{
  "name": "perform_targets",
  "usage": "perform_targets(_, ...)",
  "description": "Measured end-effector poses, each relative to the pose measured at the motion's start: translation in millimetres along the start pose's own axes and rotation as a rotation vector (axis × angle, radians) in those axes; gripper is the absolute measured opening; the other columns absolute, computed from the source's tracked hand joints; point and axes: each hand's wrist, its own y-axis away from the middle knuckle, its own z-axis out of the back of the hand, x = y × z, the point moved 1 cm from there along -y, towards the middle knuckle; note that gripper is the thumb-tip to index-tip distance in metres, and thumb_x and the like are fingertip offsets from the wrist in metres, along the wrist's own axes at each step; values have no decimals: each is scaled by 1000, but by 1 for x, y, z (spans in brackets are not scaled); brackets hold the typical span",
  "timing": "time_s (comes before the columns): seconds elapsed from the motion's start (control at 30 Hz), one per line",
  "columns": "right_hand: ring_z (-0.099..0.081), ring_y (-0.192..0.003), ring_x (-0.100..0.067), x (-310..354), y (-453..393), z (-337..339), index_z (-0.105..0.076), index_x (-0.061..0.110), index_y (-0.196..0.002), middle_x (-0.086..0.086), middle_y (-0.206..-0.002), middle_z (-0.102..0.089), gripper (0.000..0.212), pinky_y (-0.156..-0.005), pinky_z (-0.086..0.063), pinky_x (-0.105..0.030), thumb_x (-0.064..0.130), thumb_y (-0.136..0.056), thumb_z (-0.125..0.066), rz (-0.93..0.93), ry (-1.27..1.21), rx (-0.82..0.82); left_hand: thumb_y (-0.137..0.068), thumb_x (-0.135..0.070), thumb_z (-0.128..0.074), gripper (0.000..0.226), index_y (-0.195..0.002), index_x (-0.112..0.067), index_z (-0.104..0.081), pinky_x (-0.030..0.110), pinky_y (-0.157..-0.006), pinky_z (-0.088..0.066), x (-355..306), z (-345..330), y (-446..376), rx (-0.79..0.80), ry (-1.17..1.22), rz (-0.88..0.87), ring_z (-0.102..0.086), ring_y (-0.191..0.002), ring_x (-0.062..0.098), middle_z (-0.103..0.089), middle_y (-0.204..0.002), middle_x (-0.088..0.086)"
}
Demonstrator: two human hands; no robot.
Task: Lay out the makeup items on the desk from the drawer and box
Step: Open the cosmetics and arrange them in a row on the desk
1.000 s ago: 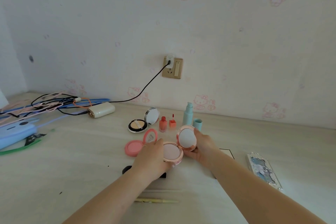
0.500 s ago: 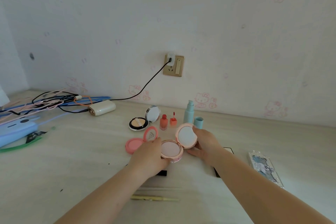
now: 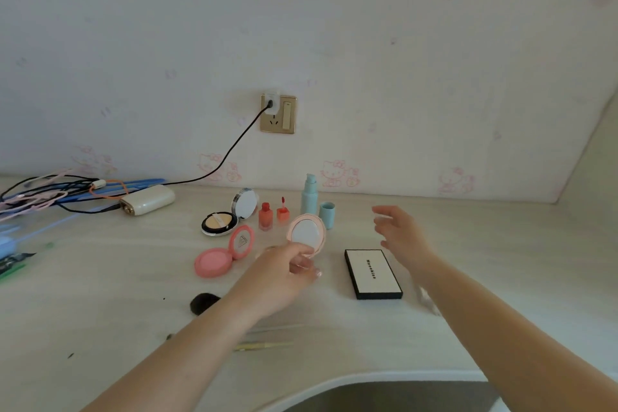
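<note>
My left hand (image 3: 284, 273) covers the base of an open pink compact (image 3: 307, 233) on the pale desk (image 3: 100, 294), fingers curled round it; its mirrored lid stands upright above my fingers. My right hand (image 3: 399, 237) hovers to the right of it, fingers spread and holding nothing. To the left lie an open pink blush (image 3: 214, 261) and an open cushion compact (image 3: 220, 222). Behind stand two small red bottles (image 3: 266, 216), a pale blue pump bottle (image 3: 309, 194) and its cap (image 3: 327, 214). A white black-edged palette (image 3: 373, 273) lies flat right of the compact.
A tangle of cables (image 3: 50, 192) and a cream power bank (image 3: 147, 199) sit at the back left. A wall socket (image 3: 278, 114) holds a plugged charger. A dark puff (image 3: 202, 303) and a thin yellow stick (image 3: 264, 344) lie near my left forearm. The desk's curved front edge (image 3: 368, 376) is below.
My right hand has let go of the compact's lid and lifted away to the right, uncovering the palette. My left hand stays on the compact's base.
</note>
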Motion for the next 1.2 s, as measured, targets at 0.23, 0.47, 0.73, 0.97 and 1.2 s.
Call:
perform_targets(0.23,-56,-95,-14,-31,44,15,-43,32,-132,5,-115,-51,43,-71,-47,-26,30,-90,-52,-39,399,194,-83,-41,-63,64,-140,-33,-34,22,-100,-35,-36,-56,-9,217,-136,-47,-43,-131,8,-49,-139,-9)
perform_targets(0.47,-52,-114,-16,-33,57,2,-41,30,-135,5,-139,-44,58,-79,-36,-23,41,-81,-61,8,542,195,-80,-35,-63,57,-130,-21,-40,42,-106,-35,-45,-77,-14,221,-152,16,-53,-116,23,-60,-120,1)
perform_targets(0.73,-51,-113,-18,-28,57,0,-36,29,-138,0,-131,-50,65,-85,-37,-27,40,-81,-64,-66,262,102,-75,-14,-49,63,-125,-52,-40,26,-94,-49,-49,-81,-8,190,222,-109,-58,-107,-2,-60,-117,-26)
perform_targets(0.97,-54,-113,-7,-19,78,16,-44,38,-126,7,-125,-54,48,-97,-41,-32,22,-85,-62,-72,-313,110,-92,-36,-55,47,-137,-32,-42,34,-92,-52,-51,-88,-11,16,992,186,-66,-104,9,-56,-130,-13)
perform_targets(1.2,-65,-84,7,-18,96,18,-49,36,-121,17,-116,-59,50,-65,-47,-7,1,-86,-54,43,-308,216,-76,-50,-63,57,-120,-12,-62,28,-67,-54,-59,-101,-8,227,1290,147,-65,-65,9,-70,-93,4)
